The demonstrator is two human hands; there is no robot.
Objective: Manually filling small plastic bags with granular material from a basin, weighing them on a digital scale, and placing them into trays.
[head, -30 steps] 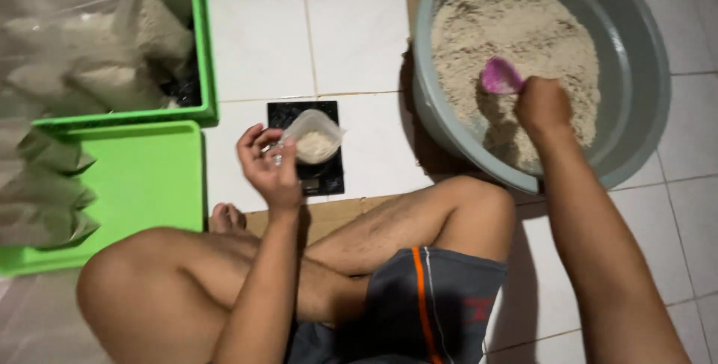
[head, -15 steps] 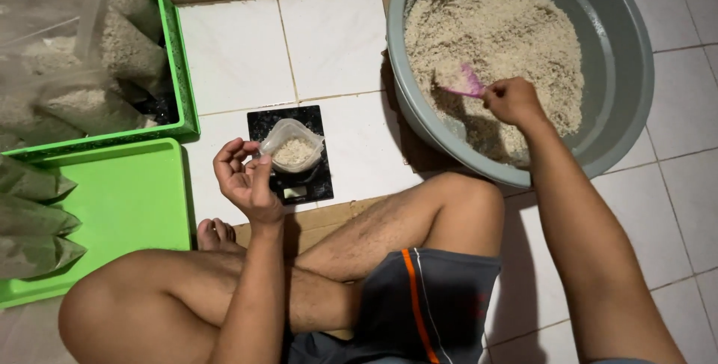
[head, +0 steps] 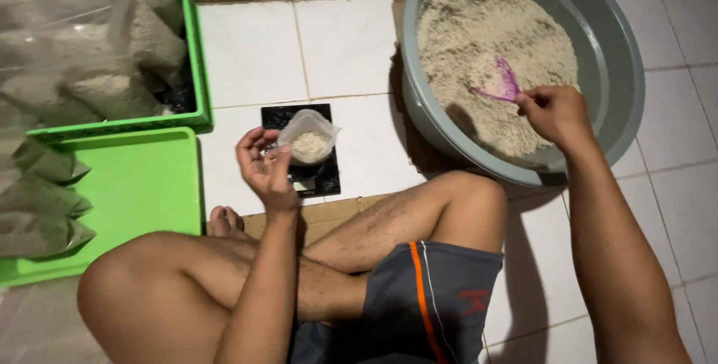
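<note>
My left hand [head: 263, 166] pinches the small bag [head: 307, 138] open over the black scale [head: 303, 156]; right hand [head: 550, 109] grips the pink scoop [head: 502, 83], possibly loaded. Grain could spill crossing the basin's [head: 621, 65] rim.

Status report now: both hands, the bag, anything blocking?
Left hand holds open small clear plastic bag, partly filled, over black flat scale. Right hand grips pink plastic scoop in grey round basin of pale grain. Nothing in between.

Home floor, white tiles [head: 351, 42], grey basin [head: 624, 87]
</note>
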